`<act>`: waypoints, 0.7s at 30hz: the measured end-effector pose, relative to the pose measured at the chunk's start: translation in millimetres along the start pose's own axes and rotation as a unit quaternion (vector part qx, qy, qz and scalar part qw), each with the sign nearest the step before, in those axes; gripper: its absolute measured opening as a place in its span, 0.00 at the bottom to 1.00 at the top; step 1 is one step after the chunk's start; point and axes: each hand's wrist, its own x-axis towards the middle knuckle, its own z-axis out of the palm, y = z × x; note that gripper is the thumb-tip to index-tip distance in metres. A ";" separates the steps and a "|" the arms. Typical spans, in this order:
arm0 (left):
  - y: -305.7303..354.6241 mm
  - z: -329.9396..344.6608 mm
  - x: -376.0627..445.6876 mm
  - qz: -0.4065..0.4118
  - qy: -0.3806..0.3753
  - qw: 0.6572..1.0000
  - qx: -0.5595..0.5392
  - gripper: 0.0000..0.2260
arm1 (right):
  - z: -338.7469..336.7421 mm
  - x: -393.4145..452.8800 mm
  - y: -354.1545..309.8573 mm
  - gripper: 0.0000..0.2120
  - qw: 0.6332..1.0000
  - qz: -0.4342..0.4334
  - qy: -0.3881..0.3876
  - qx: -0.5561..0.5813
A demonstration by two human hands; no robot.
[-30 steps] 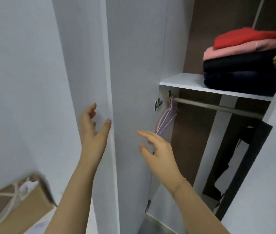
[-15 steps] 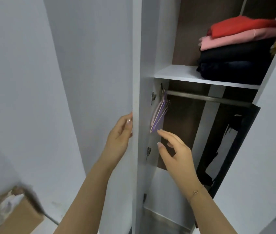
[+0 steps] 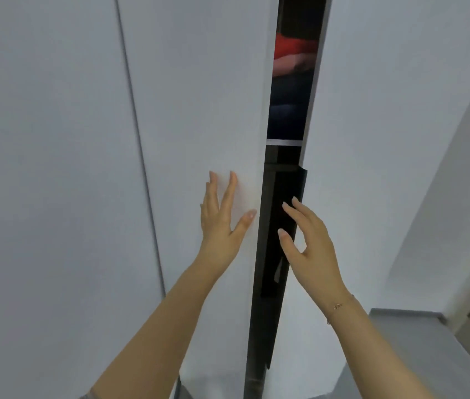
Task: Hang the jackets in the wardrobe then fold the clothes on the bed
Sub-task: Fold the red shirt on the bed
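White laminate covers both wardrobe doors in the head view. The left door (image 3: 199, 110) is almost shut; a narrow dark gap separates it from the right door (image 3: 372, 139). The left hand (image 3: 222, 217) lies flat on the left door near its free edge, fingers straight and spread, holding nothing. The right hand (image 3: 311, 243) hovers at the gap, fingers relaxed and apart, empty (contact with the right door edge cannot be confirmed).

Step in hand, judged: closing the wardrobe, which suggests the hanging stage is ending. A dark garment (image 3: 284, 226), possibly a jacket, shows in the gap below the shelf (image 3: 284, 142). Folded clothes (image 3: 293, 57) sit above it.

Next move: press both doors home, then turn to the bed, which is out of view.

Obstruction: the dark garment sits close to the door edge and could catch.
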 end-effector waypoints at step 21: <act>-86.8 159.1 145.3 0.024 0.052 0.966 0.253 0.29 | 51.8 165.0 170.6 0.26 0.959 -0.076 0.074 -0.264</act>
